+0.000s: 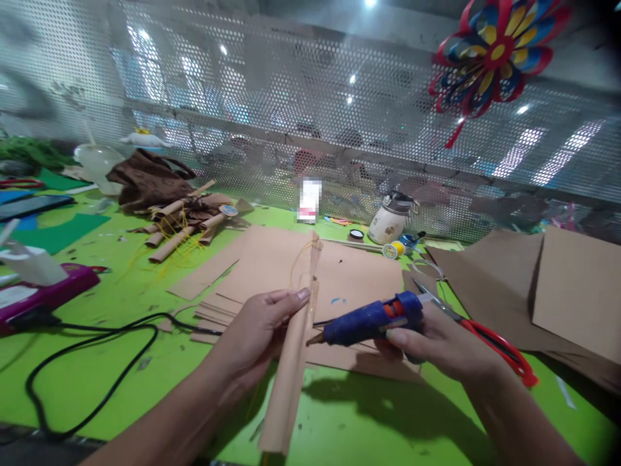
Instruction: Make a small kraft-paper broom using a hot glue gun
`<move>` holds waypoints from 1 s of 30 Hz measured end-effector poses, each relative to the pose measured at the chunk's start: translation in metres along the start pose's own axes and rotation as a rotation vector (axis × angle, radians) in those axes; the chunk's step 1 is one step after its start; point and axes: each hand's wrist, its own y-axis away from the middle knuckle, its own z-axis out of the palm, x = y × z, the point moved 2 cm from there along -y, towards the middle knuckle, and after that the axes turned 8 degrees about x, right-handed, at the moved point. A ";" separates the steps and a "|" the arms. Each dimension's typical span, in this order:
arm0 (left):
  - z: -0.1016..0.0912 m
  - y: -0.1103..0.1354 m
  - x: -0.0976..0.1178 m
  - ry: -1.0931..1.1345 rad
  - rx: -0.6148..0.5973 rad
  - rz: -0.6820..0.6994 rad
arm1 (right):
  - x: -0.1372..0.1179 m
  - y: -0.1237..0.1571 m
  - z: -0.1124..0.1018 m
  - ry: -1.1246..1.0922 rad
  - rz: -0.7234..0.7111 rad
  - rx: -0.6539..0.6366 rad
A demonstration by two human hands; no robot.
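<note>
My left hand (264, 320) is closed around a rolled brown paper tube (286, 382), its thumb pressing on the upper side. A thin yellow thread (295, 262) curves beside the tube's far end. In my right hand (436, 343) is a blue hot glue gun (363, 323), gripped by its handle, with a pale glue stick at its back. The gun's nozzle points left and sits close to the tube's open edge; whether it touches I cannot tell. Flat brown paper sheets (359, 265) lie beneath both hands.
Red-handled scissors (499, 346) lie to the right, beside large brown sheets (490, 278). Thread-tied paper rolls (179, 223) and a brown cloth bag (145, 178) are back left. A black cord (97, 323) loops near a purple power strip (72, 288). A jar (388, 220) stands behind.
</note>
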 end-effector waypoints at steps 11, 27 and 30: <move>0.003 0.002 0.001 0.018 -0.058 -0.064 | 0.000 -0.011 0.000 0.024 -0.041 0.142; 0.005 0.002 0.002 0.043 -0.056 -0.057 | 0.003 -0.007 -0.001 -0.034 -0.020 0.047; 0.005 0.002 0.001 0.051 -0.072 -0.072 | 0.001 -0.007 -0.002 -0.011 -0.035 0.070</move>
